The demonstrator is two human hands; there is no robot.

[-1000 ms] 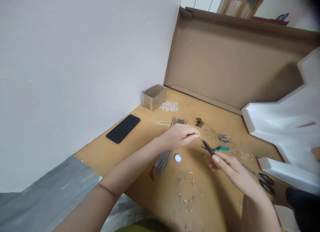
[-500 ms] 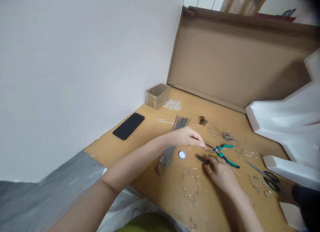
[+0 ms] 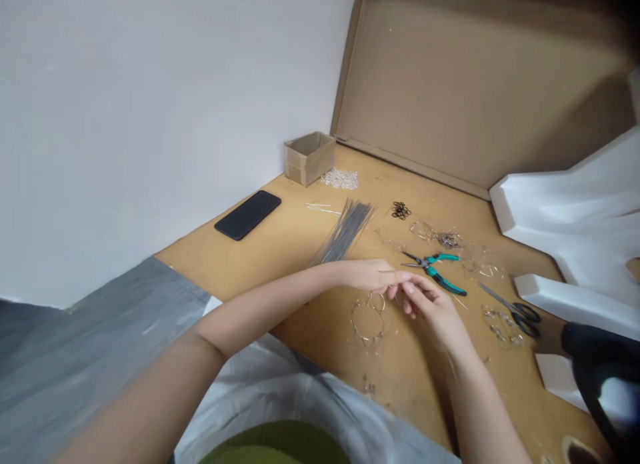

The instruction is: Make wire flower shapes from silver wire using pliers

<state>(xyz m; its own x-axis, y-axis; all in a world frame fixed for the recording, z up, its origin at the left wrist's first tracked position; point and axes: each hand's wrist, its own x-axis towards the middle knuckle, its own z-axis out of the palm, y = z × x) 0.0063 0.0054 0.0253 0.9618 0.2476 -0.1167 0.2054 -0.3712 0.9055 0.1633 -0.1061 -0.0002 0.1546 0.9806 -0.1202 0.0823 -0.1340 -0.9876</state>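
Together they come: the right hand [image 3: 436, 311], well apart from the left hand [image 3: 376, 274] half a second ago, now meets it, fingertip to fingertip, over the middle of the surface [image 3: 283, 241]. Fingers on both sides are bent in close, thumbs towards each other; whether anything sits between them, I cannot tell. Just below the left hand, towards the near edge, lies the wire ring [image 3: 369, 338], with a smaller loop at its top. And just beyond the right hand, teal-handled pliers [image 3: 427, 265] rest on the surface, jaws parted and pointing left.

Behind the left wrist, grey wires [image 3: 349, 227] lie in a long bundle. Out at the left edge there's a dark phone [image 3: 247, 215]; up in the far left corner, an open cardboard box [image 3: 309, 161] with pale beads [image 3: 341, 179] right beside it. Black rings [image 3: 401, 211] cluster towards the far edge, and over near the right edge, scissors [image 3: 515, 309] lie beside white foam [image 3: 560, 307].
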